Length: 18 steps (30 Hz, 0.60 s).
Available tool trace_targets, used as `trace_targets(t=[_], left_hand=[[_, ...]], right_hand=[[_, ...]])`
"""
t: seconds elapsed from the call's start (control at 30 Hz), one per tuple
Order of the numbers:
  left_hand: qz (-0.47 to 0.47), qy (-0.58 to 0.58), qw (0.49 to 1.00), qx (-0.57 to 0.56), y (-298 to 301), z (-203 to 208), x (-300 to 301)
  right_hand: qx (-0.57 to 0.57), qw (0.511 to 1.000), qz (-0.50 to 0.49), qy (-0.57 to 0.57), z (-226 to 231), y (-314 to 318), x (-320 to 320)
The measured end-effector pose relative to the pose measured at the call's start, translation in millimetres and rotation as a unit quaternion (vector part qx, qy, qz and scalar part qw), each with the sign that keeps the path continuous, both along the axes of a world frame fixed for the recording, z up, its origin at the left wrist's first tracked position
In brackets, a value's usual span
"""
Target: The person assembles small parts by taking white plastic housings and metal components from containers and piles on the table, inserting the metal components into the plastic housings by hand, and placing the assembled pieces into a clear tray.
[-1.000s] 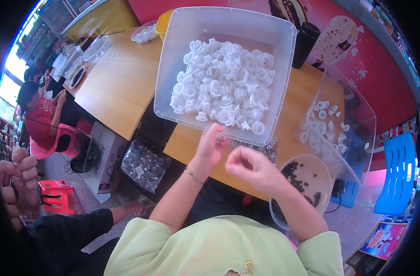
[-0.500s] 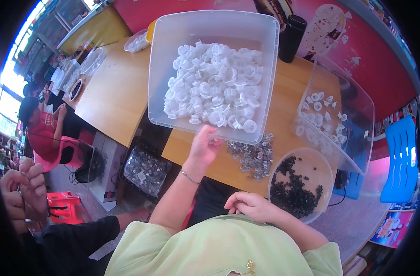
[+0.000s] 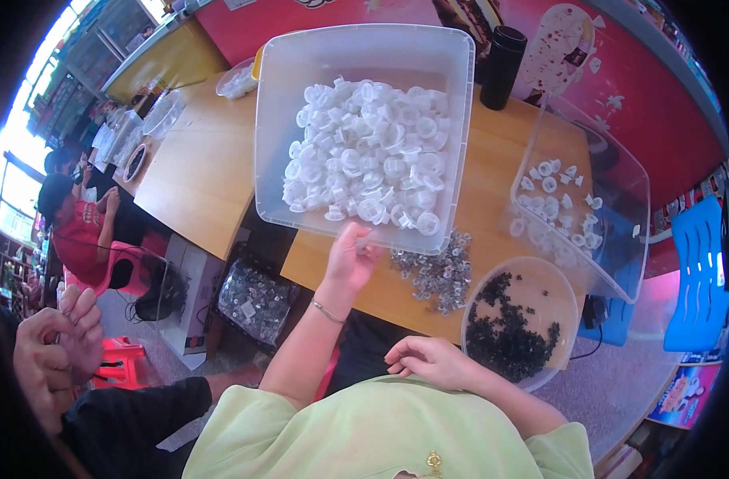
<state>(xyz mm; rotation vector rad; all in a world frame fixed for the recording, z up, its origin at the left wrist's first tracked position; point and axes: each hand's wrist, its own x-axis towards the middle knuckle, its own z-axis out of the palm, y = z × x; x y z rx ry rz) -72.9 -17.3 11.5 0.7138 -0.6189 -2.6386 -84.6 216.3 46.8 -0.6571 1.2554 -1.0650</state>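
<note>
My left hand (image 3: 352, 254) is closed on the near rim of a translucent square tub (image 3: 356, 56), thumb at the edge. The tub is tilted toward me, with a heap of white flanged plastic caps (image 3: 368, 156) in it. Close to my body, my right hand (image 3: 428, 358) hangs with loosely bent fingers, no object showing in it. Beside that hand stands a round clear bowl (image 3: 568, 319) of small black parts (image 3: 512, 331). Small grey-clear parts (image 3: 438, 271) lie piled on the wooden table (image 3: 324, 259) by the tub's near right corner.
A clear bin (image 3: 640, 215) at right holds scattered white caps. Behind the tub stands a black bottle (image 3: 504, 68). A bag of small parts (image 3: 255, 295) sits below the table edge. At lower left are another person's hands (image 3: 57, 343); farther off, a person in red (image 3: 85, 231) sits.
The tub shifts slightly left and nearer in the picture, with my left hand still at its rim. The other person's hands at lower left move a little right. My right hand stays nearly still.
</note>
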Motion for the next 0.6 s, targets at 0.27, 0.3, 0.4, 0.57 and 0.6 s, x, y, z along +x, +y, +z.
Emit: trace_targets(t=[0.27, 0.3, 0.4, 0.57, 0.6], left_hand=[[-0.012, 0.038, 0.999, -0.005, 1, 7, -6], [-0.018, 0.044, 0.999, -0.003, 1, 7, -6], [0.024, 0.000, 1.000, 0.016, 1, 15, -3], [0.046, -0.068, 0.995, 0.048, 14, 36, -24], [0.044, -0.067, 0.996, 0.027, 13, 39, -26]], right_hand=[[-0.001, 0.999, -0.037, -0.031, 9, -5, -4], [-0.004, 0.998, -0.045, -0.036, 13, -7, -5], [-0.009, 0.999, -0.029, -0.032, 23, -12, -2], [-0.004, 0.998, -0.060, -0.026, 23, -8, 0], [-0.005, 0.999, -0.037, -0.024, 24, -8, 1]])
